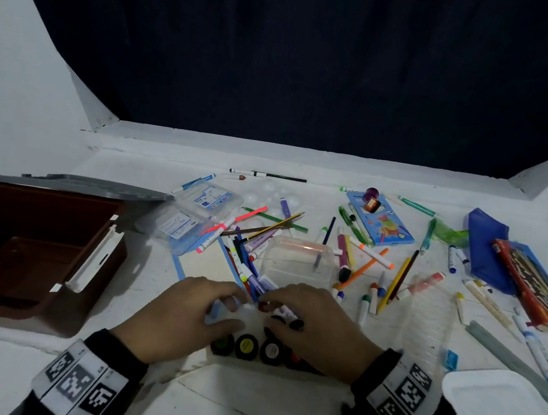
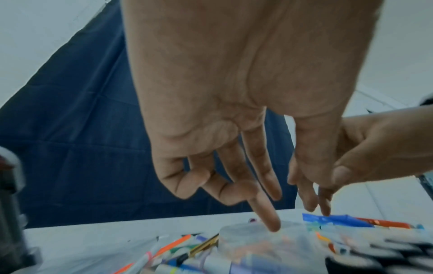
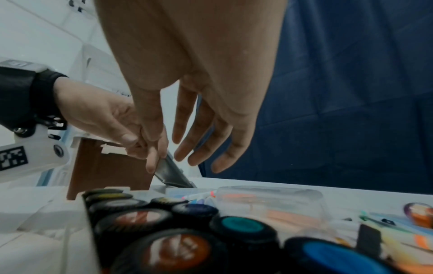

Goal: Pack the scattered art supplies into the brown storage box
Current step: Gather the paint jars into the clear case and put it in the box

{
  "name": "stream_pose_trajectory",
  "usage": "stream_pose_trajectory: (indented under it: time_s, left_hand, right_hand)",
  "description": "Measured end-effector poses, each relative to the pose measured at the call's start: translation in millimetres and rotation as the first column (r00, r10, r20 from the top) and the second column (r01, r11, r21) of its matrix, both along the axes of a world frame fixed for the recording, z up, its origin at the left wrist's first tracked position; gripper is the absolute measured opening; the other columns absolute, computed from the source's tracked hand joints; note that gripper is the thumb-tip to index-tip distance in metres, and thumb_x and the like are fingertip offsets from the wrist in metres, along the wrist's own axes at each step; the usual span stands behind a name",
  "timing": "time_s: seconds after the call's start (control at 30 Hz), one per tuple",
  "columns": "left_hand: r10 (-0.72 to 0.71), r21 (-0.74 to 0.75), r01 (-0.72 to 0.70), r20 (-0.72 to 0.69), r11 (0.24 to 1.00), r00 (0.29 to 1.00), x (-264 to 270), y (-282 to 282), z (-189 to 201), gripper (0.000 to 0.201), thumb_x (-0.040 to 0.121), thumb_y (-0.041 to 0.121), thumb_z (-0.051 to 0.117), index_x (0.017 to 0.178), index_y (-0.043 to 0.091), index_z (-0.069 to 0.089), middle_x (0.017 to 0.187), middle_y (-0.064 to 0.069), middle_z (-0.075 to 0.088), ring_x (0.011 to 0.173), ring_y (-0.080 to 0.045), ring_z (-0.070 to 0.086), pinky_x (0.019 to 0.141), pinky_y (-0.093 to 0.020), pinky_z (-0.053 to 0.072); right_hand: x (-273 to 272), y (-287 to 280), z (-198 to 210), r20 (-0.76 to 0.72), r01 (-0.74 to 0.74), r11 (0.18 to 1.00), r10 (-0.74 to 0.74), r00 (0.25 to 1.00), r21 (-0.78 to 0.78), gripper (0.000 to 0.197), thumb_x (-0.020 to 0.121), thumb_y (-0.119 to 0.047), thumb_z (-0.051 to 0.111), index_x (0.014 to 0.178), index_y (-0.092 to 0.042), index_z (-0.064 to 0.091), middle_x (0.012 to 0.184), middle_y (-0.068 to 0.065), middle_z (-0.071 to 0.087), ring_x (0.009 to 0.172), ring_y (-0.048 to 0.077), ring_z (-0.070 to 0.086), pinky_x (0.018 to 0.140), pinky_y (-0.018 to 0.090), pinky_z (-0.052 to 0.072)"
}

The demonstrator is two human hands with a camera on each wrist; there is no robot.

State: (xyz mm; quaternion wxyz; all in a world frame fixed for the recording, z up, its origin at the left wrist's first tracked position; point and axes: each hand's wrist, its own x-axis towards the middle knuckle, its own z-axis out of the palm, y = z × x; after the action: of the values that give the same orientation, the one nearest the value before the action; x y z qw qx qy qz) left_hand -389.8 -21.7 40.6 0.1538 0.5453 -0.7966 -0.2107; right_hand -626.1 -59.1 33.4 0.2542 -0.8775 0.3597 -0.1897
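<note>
The brown storage box (image 1: 17, 262) stands open at the left, its grey lid (image 1: 68, 182) leaning behind it. Both hands hover side by side at the near middle, over a set of black-capped paint pots (image 1: 245, 345) and the near end of a pile of markers and pencils (image 1: 246, 249). My left hand (image 1: 233, 305) has loose fingers pointing down and holds nothing in the left wrist view (image 2: 269, 204). My right hand (image 1: 273, 314) also hangs open, its fingers (image 3: 187, 153) straight above the paint pots (image 3: 178, 248). The thumbs nearly touch.
A clear plastic container (image 1: 297, 258) sits just beyond the hands. More markers, a blue crayon box (image 1: 381, 220) and a blue pencil case (image 1: 485, 247) lie across the right half. A white tray (image 1: 500, 407) is at the near right.
</note>
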Motion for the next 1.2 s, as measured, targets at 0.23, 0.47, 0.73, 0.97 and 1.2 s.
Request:
stream_pose_trajectory:
  time_s: [0.23, 0.47, 0.73, 0.97, 1.2]
  left_hand:
    - [0.001, -0.137, -0.052, -0.350, 0.989, 0.937, -36, -46, 34, 0.005, 0.090, 0.035, 0.069, 0.095, 0.035, 0.069, 0.078, 0.011, 0.068, 0.064, -0.011, 0.053, 0.065, -0.024, 0.046]
    - [-0.093, -0.119, 0.056, -0.336, 0.991, 0.937, -78, -135, 44, 0.005, 0.093, 0.039, 0.065, 0.094, 0.034, 0.066, 0.072, 0.008, 0.063, 0.064, -0.017, 0.054, 0.065, -0.034, 0.046]
    - [-0.146, -0.045, 0.143, -0.094, 0.989, 0.985, -154, -248, 28, 0.011, 0.095, 0.039, 0.060, 0.105, 0.036, 0.063, 0.083, 0.014, 0.066, 0.066, -0.003, 0.057, 0.068, -0.023, 0.050]
    - [-0.223, 0.022, 0.222, 0.122, 0.975, 0.967, -211, -318, 5, 0.029, 0.093, 0.033, 0.056, 0.122, 0.031, 0.058, 0.120, 0.001, 0.062, 0.107, -0.022, 0.059, 0.091, -0.038, 0.051]
    - [-0.178, 0.040, 0.174, 0.209, 0.984, 0.962, -230, -354, -26, 0.046, 0.095, 0.031, 0.054, 0.140, 0.034, 0.044, 0.136, 0.002, 0.055, 0.122, -0.024, 0.053, 0.101, -0.039, 0.046]
  right_hand:
    - [-44, -29, 17, 0.230, 0.293, 0.956, -0.280, 0.932, -0.021, 0.004, 0.091, -0.029, 0.066, 0.095, -0.029, 0.065, 0.081, -0.016, 0.067, 0.079, 0.002, 0.062, 0.070, 0.019, 0.049]
    - [-104, -90, 22, 0.254, 0.480, 0.877, -0.465, 0.848, 0.005, 0.010, 0.088, -0.019, 0.069, 0.086, -0.028, 0.066, 0.074, -0.012, 0.067, 0.075, 0.007, 0.064, 0.062, 0.012, 0.047]
    - [-160, -200, 16, 0.104, 0.485, 0.872, -0.477, 0.873, -0.071, 0.015, 0.085, -0.009, 0.062, 0.089, -0.022, 0.067, 0.078, -0.007, 0.068, 0.074, 0.008, 0.064, 0.070, 0.033, 0.053]
    - [-179, -290, 9, -0.095, 0.374, 0.922, -0.383, 0.919, -0.097, 0.034, 0.081, 0.004, 0.057, 0.104, -0.018, 0.067, 0.103, 0.000, 0.065, 0.096, 0.016, 0.058, 0.087, 0.031, 0.047]
    - [-175, -357, -4, -0.199, 0.243, 0.967, -0.254, 0.947, -0.077, 0.052, 0.077, 0.015, 0.048, 0.118, -0.012, 0.063, 0.121, 0.005, 0.064, 0.111, 0.022, 0.055, 0.098, 0.034, 0.043]
